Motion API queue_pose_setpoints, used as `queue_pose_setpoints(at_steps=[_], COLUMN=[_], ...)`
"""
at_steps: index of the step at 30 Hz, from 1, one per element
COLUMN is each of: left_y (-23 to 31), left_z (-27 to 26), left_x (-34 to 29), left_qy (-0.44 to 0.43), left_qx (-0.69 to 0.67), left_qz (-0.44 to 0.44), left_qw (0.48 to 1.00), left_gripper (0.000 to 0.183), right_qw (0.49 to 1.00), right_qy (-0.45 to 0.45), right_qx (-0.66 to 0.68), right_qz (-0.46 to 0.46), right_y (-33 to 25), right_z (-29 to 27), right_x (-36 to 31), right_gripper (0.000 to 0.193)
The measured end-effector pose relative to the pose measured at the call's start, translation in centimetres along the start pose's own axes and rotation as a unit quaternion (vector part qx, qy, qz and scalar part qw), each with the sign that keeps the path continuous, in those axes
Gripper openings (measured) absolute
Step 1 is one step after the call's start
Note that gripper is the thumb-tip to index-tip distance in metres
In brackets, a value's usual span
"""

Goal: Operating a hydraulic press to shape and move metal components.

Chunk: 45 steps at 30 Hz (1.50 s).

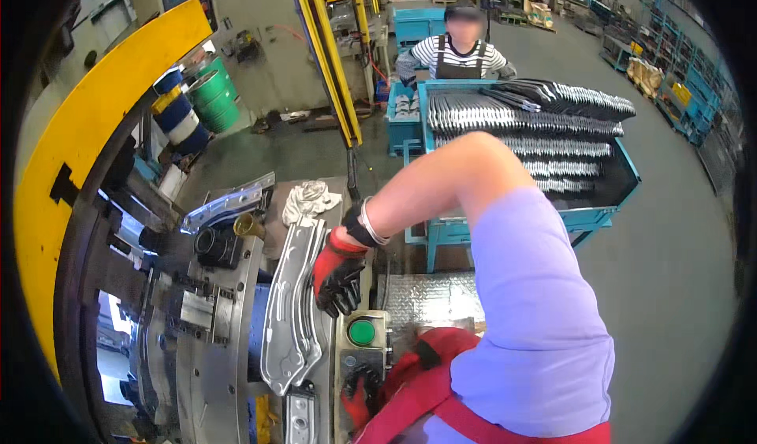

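My right hand [339, 277], in a red and black glove, reaches across from the right with its fingers pointing down. It hangs beside the edge of some long silver stamped metal panels [288, 310], just above a control box [382, 335] with a round green push button [361, 332]. Its fingers look loosely bent and partly apart, and nothing shows in them. Whether it touches the panels I cannot tell. Lower down, my left hand [359, 397], in a similar glove, is close to the near end of the box. Its fingers are mostly dark and partly hidden.
Press tooling [213, 349] and a yellow curved frame [102, 105] stand on the left. A white rag [310, 201] and another metal part [229, 203] lie beyond the panels. A teal bin [544, 219] holds stacked parts, with a person [461, 54] behind it. Drums [211, 97] stand far left.
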<state>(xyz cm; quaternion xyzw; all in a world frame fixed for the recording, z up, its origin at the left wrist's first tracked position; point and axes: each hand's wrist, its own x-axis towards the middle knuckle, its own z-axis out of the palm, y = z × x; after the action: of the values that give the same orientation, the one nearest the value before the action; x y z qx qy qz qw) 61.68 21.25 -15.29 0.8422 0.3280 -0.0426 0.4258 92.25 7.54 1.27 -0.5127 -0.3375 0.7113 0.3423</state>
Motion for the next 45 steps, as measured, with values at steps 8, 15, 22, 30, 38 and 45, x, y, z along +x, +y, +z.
queue_pose_setpoints(at_steps=[8, 15, 22, 30, 38, 45], left_y=[-4.4, -5.8, -1.5, 4.0, 4.5, 2.4], left_z=[0.8, 0.4, -0.4, -1.4, -0.7, -4.1], left_x=[0.5, 2.9, 1.9, -0.7, -0.9, -3.7], left_qy=[0.058, -0.156, -0.118, -0.124, 0.037, 0.152], left_qx=[0.121, -0.275, -0.017, -0.183, -0.065, -0.155], left_qz=[0.241, -0.026, 0.110, 0.308, 0.249, 0.167], left_qw=[0.961, 0.948, 0.987, 0.925, 0.966, 0.962], left_gripper=[0.028, 0.054, 0.050, 0.033, 0.050, 0.040], right_qw=[0.933, 0.818, 0.827, 0.836, 0.871, 0.905], right_qy=[0.204, 0.457, 0.551, 0.442, 0.433, 0.379], right_qx=[-0.146, 0.329, 0.046, -0.322, 0.224, 0.062], right_qz=[-0.259, -0.113, -0.099, 0.043, 0.058, 0.184], right_y=[9.3, 26.8, 32.7, 34.6, 40.8, 37.4], right_z=[1.3, 7.7, 9.3, 9.7, 5.4, 4.7], right_x=[3.0, 10.5, 6.5, 8.2, 7.7, 8.4], right_gripper=[0.028, 0.019, 0.018, 0.028, 0.025, 0.025])
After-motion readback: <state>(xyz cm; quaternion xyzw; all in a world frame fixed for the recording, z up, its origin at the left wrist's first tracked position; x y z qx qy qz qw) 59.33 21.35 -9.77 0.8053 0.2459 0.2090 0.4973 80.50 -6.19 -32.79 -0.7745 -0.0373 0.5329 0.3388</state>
